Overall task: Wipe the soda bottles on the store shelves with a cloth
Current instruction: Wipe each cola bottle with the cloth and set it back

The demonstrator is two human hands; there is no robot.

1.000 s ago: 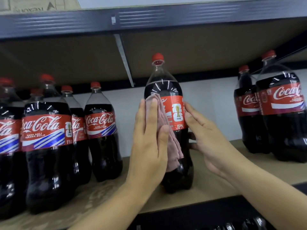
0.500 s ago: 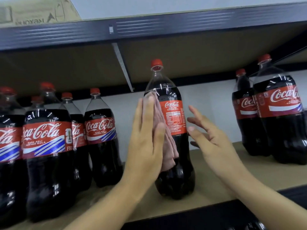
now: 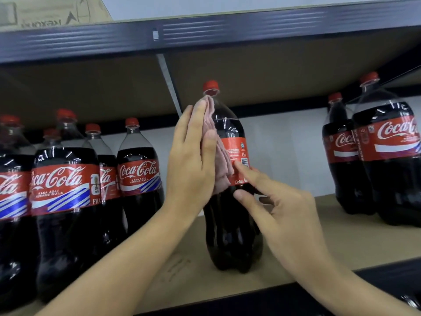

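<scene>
A large cola bottle (image 3: 230,236) with a red cap stands alone mid-shelf, its barcode side facing me. My left hand (image 3: 191,165) lies flat with straight fingers and presses a folded pink cloth (image 3: 222,165) against the bottle's left side, from the label up to just under the cap. My right hand (image 3: 280,215) holds the bottle's lower label from the right. Its index fingertip and thumb are on the front and its other fingers curl round the far side.
Several cola bottles (image 3: 66,190) crowd the left of the brown shelf board (image 3: 330,236), and two more (image 3: 391,156) stand at the right. The dark upper shelf (image 3: 205,30) hangs close above the caps. A cardboard box (image 3: 52,10) sits on top.
My left hand slid the cloth up from the label toward the bottle's neck. The bottle turned, so its label now shows the barcode. My right hand let go, then took hold of it again.
</scene>
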